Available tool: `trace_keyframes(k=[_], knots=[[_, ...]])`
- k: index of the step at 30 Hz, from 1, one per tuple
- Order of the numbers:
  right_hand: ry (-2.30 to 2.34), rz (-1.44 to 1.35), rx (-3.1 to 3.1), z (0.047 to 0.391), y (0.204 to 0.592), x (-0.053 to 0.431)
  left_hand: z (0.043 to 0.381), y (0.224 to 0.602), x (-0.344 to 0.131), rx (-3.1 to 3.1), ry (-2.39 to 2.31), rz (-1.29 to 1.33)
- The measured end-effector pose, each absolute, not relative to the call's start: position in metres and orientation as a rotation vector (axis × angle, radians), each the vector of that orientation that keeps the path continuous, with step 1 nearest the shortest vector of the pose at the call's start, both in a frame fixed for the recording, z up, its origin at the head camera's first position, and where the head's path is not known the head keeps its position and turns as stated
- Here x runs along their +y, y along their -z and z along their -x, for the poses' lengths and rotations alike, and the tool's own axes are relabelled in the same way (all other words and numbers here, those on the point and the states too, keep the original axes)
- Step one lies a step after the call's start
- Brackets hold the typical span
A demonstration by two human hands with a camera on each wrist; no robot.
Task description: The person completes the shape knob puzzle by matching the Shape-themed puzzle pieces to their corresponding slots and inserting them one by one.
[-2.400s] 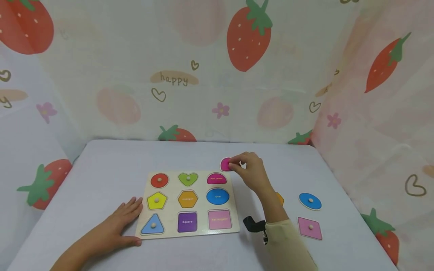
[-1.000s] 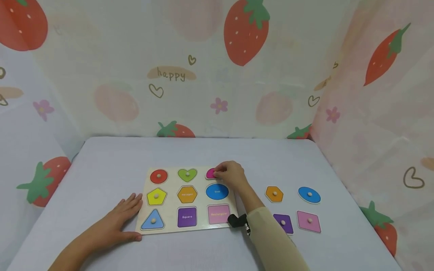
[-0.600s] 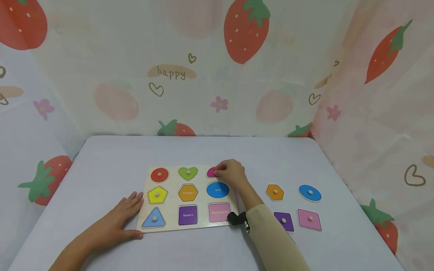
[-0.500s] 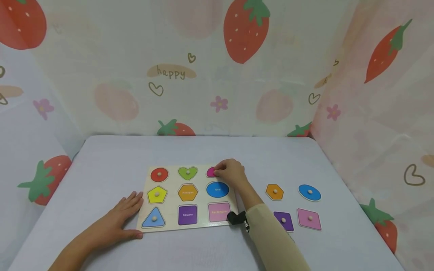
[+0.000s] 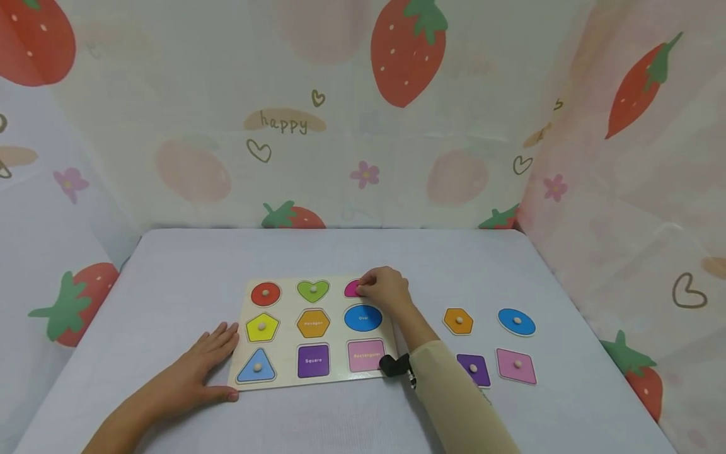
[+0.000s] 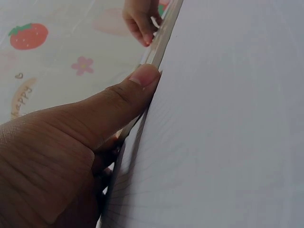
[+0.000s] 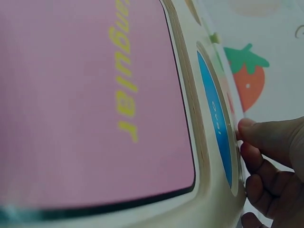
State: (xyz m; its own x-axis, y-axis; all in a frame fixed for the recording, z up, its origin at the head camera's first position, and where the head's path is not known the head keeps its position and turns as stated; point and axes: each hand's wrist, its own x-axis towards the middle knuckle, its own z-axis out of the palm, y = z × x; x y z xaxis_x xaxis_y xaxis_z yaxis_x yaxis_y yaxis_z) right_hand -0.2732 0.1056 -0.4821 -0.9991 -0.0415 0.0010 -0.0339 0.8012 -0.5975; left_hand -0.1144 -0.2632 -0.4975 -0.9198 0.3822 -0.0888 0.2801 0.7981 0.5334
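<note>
My right hand pinches the small knob of a magenta half-round puzzle piece at the top right slot of the wooden shape puzzle board. Its fingers cover the right part of the piece. In the right wrist view, the thumb and fingertips of that hand meet just past the blue oval slot. Spread flat, my left hand touches the board's left edge with its fingertips and thumb. The left wrist view shows the left thumb along the edge.
Red circle, green heart, yellow pentagon and blue triangle pieces sit in the board. An orange hexagon, blue oval, purple square and pink rectangle lie on the white table to the right.
My right hand has carried the half-round piece left and nearer, from beyond the board's top right corner onto its slot. Over the last second it has hardly moved; my left hand stays put.
</note>
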Motion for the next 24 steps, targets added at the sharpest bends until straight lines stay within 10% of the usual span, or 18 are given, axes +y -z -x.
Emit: trace_keyframes(k=[24], knots=[[0.997, 0.409, 3.009, 0.234, 0.432, 0.151, 0.114, 0.499, -0.265, 2.809, -0.767, -0.53]])
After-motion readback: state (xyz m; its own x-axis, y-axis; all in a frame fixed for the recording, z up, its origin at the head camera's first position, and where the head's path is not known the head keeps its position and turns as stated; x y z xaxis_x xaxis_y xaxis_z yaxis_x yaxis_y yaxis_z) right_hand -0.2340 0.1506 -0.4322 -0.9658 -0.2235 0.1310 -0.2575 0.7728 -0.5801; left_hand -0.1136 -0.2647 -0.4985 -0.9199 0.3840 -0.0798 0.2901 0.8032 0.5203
